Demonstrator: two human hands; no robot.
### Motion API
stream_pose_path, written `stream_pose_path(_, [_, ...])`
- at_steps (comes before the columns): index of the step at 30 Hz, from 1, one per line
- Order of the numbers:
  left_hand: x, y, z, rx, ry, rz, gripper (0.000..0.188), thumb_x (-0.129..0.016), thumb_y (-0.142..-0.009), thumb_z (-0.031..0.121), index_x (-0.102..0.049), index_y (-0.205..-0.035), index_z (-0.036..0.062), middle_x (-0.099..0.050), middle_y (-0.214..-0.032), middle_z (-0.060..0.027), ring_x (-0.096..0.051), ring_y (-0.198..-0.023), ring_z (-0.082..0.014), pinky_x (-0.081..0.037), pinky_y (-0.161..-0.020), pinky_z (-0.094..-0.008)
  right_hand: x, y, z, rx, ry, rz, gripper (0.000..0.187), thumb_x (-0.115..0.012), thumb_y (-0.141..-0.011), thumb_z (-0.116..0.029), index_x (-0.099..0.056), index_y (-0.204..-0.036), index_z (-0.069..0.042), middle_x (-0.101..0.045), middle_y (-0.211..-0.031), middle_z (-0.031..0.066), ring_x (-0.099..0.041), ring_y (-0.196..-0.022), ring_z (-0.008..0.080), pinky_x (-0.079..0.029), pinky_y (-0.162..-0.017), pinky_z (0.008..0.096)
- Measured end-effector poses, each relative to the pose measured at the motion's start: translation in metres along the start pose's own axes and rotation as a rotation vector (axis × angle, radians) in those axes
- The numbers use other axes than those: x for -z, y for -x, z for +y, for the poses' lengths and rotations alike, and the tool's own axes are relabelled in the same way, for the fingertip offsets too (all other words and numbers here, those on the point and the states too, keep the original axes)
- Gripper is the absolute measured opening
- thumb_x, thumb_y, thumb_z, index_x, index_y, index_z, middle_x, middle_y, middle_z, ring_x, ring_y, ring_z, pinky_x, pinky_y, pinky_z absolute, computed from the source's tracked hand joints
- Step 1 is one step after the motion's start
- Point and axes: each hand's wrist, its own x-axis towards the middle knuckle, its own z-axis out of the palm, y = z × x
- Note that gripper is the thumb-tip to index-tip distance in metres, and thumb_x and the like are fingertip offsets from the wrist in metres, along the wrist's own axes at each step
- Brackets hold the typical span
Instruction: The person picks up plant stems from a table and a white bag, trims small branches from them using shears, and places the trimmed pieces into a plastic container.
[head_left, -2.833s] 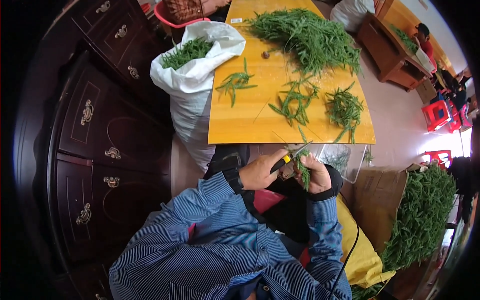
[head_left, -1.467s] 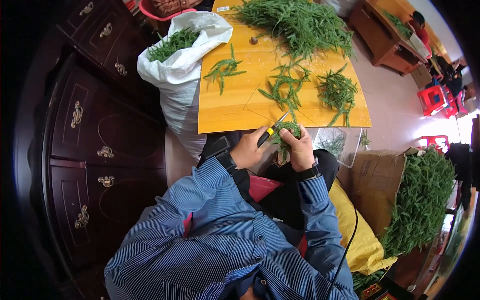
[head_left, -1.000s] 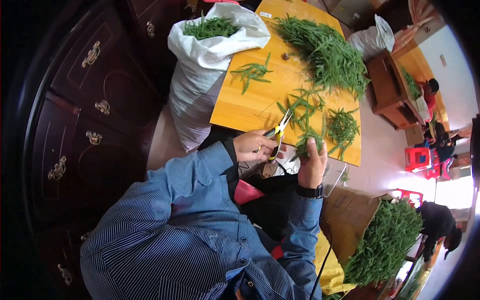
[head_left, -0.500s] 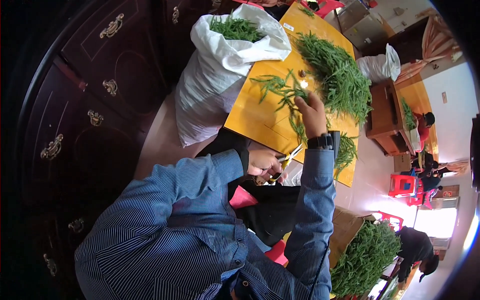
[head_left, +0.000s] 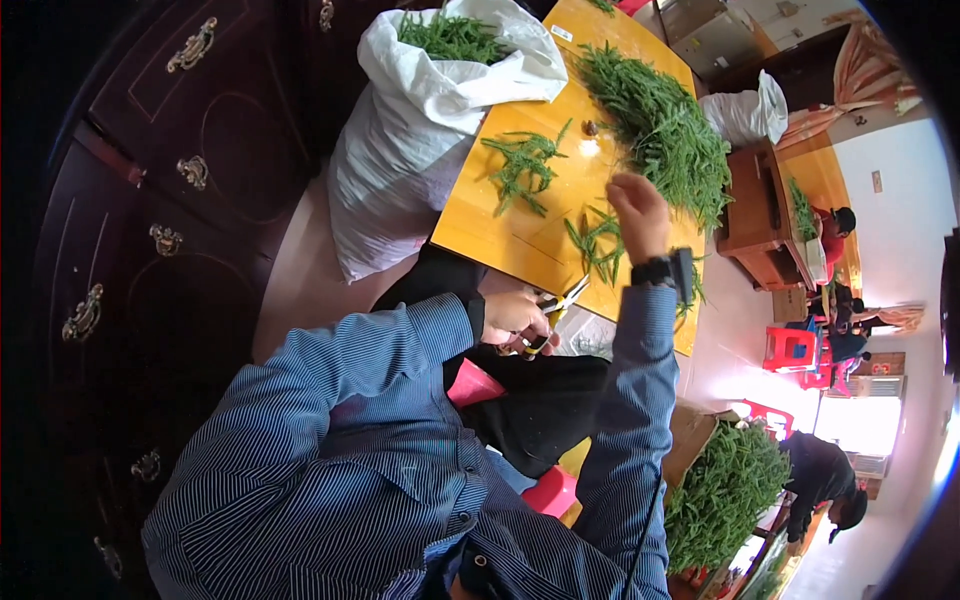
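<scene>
The pliers [head_left: 557, 312], with yellow and black handles, were in the left hand [head_left: 514, 318], its fingers wrapped around them, just off the near edge of the bench [head_left: 470, 225]; the tips pointed up and rightward beside that edge. The right hand [head_left: 640, 212] hung over the bench with its fingers curled inward; no sprig showed in them, but whether they pinched something small I could not tell. Close to it lay the middle sprigs [head_left: 597, 250], with the left sprigs [head_left: 527, 168] farther off and the large green heap [head_left: 665, 130] beyond. A white sack [head_left: 385, 160] stood just beside the bench. A low right sleeve [head_left: 645, 330] could have swept the loose middle sprigs over the edge; the heap looked tangled, so one pulled stem could have dragged others; a slackened left grip could have dropped the pliers
</scene>
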Motion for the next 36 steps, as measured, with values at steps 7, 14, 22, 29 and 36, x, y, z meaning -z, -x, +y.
stream_pose_path(7, [0.003,0.001,0.001,0.010,0.041,-0.005,0.045,-0.052,-0.088,-0.004,-0.039,-0.131,0.0004,-0.064,-0.103,-0.0193,-0.067,-0.090,-0.0280,-0.055,-0.071,-0.0424,0.062,0.088,0.013,-0.223,0.394,0.054,0.022,-0.069,-0.087,-0.022,-0.068,-0.097,-0.002,-0.069,-0.080,0.0057,-0.064,-0.075,0.0113,-0.050,-0.069,0.0262])
stream_pose_path(14, [0.007,0.004,0.006,-0.042,0.065,-0.003,0.054,-0.047,-0.088,-0.005,-0.036,-0.138,0.0075,-0.060,-0.115,-0.0182,-0.064,-0.098,-0.0244,-0.053,-0.085,-0.0416,0.037,0.123,0.033,-0.313,0.701,-0.016,0.028,-0.070,-0.084,-0.032,-0.071,-0.091,-0.005,-0.070,-0.076,0.0091,-0.067,-0.070,0.0193,-0.052,-0.066,0.0328])
stream_pose_path(22, [0.009,0.004,0.008,-0.051,0.083,-0.004,0.051,-0.046,-0.086,-0.007,-0.038,-0.135,0.0068,-0.058,-0.116,-0.0192,-0.064,-0.095,-0.0251,-0.053,-0.087,-0.0410,0.050,0.129,0.044,-0.380,0.150,0.158,0.021,-0.068,-0.088,-0.023,-0.070,-0.087,-0.002,-0.068,-0.074,0.0057,-0.064,-0.064,0.0127,-0.050,-0.059,0.0265])
stream_pose_path(29, [0.000,0.010,0.010,-0.138,0.034,-0.052,0.047,-0.052,-0.087,-0.002,-0.040,-0.132,0.0046,-0.060,-0.114,-0.0181,-0.065,-0.097,-0.0256,-0.053,-0.086,-0.0405,0.066,0.151,0.013,-0.326,-0.227,0.455,0.016,-0.064,-0.093,-0.019,-0.066,-0.092,-0.003,-0.059,-0.071,0.0000,-0.052,-0.058,0.0075,-0.041,-0.053,0.0209])
stream_pose_path(36, [-0.017,0.011,0.005,-0.296,-0.180,-0.120,0.052,-0.055,-0.085,-0.003,-0.041,-0.134,0.0007,-0.060,-0.113,-0.0140,-0.063,-0.095,-0.0201,-0.050,-0.085,-0.0335,0.002,0.190,-0.002,-0.325,-0.783,0.537,0.015,-0.060,-0.096,-0.016,-0.063,-0.103,-0.004,-0.055,-0.074,-0.0012,-0.051,-0.062,0.0073,-0.041,-0.056,0.0199])
